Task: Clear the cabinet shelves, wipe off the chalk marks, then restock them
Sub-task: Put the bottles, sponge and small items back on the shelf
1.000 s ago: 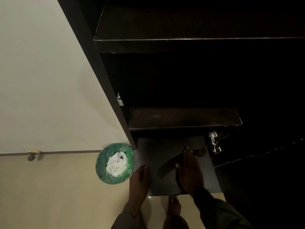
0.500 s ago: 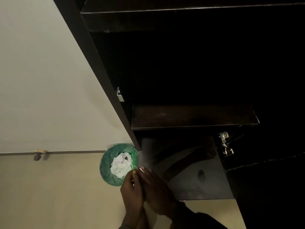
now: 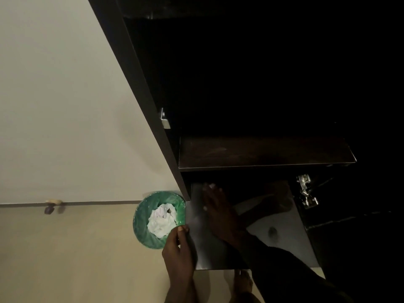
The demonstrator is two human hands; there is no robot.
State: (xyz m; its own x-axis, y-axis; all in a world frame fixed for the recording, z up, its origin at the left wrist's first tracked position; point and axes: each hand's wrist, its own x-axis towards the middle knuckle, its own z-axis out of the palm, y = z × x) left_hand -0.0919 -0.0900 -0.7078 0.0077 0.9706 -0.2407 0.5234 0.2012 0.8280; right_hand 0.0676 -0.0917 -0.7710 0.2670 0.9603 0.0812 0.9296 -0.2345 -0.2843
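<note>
Down at floor level, a green-lined wastebasket (image 3: 159, 219) holding crumpled white tissue (image 3: 162, 219) sits at the left, just beside the dark cabinet's side panel (image 3: 140, 88). The person's left hand (image 3: 178, 251) curls around the near left edge of the bottom shelf (image 3: 284, 241), thumb tip on top. Further right, the right hand (image 3: 218, 213) lies flat on that glossy shelf, fingers spread and pointing far, grasping nothing that I can see. Above it the brown middle shelf (image 3: 262, 152) shows faint pale smears. A metal hinge (image 3: 306, 191) glints at the right.
</note>
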